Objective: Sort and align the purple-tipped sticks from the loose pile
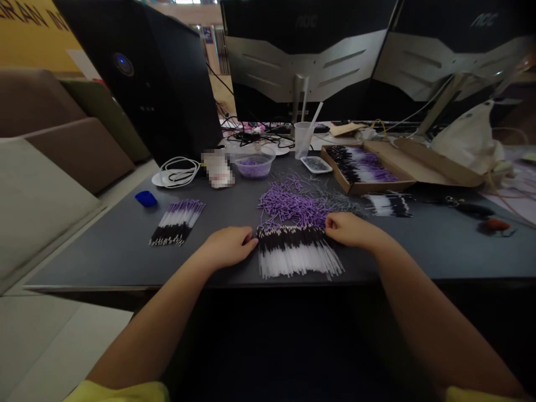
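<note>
The row of black-and-white sticks point(298, 252) lies by the near edge of the worktop point(228, 209), and order looks like the fragile part: too hard a squeeze from both ends could make sticks ride over one another, and a tug toward the body could tip some off. The heap of purple pieces point(288, 204) sits just behind the row, seemingly against its pale tips, so a push away might mix the two. At the row's left end, the left grip point(228, 245) is half curled, thumb and forefinger slightly parted, tips at the outermost sticks (contact looks likely, though the angle leaves some doubt). At the row's right end, the right grip point(350, 229) is curled tighter, fingertips against or just beside the black parts. Whether either one pinches a stick, I cannot tell.
</note>
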`<state>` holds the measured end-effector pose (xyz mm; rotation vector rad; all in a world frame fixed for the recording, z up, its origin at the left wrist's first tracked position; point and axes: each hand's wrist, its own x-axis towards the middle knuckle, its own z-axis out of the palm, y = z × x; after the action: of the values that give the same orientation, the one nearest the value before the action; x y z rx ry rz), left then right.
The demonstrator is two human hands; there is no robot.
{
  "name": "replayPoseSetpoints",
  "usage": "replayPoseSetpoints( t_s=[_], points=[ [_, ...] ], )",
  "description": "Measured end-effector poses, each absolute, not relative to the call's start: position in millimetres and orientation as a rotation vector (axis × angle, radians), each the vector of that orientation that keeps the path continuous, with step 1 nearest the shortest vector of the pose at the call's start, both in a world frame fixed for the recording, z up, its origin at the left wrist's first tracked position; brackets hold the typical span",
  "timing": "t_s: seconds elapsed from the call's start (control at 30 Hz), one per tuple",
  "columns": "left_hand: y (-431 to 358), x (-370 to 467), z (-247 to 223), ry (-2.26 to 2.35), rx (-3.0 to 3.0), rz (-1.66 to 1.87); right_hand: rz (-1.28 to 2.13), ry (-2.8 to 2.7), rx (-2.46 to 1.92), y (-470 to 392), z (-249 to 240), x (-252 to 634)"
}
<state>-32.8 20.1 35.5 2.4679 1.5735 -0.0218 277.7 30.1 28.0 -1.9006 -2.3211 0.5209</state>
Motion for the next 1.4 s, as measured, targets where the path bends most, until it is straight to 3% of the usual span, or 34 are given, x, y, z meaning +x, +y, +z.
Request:
replayPoseSetpoints(
  t_s=[0.4, 0.77, 1.07, 1.4],
  points=[
    [18, -25, 38, 1.710, 2.451, -0.219, 0.596, -2.312, -1.830, 30, 27, 280],
    [17, -20, 40, 1.848, 2.337, -0.224, 0.342, -2.011, -1.646, 32, 4, 282],
    [6, -33, 43, 1.884, 2.428, -0.334, 0.348, -2.032, -1.556, 22, 5, 277],
    [14, -38, 45, 1.951, 2.358, -0.088, 0.297, -1.985, -1.557, 20, 6, 273]
  ],
)
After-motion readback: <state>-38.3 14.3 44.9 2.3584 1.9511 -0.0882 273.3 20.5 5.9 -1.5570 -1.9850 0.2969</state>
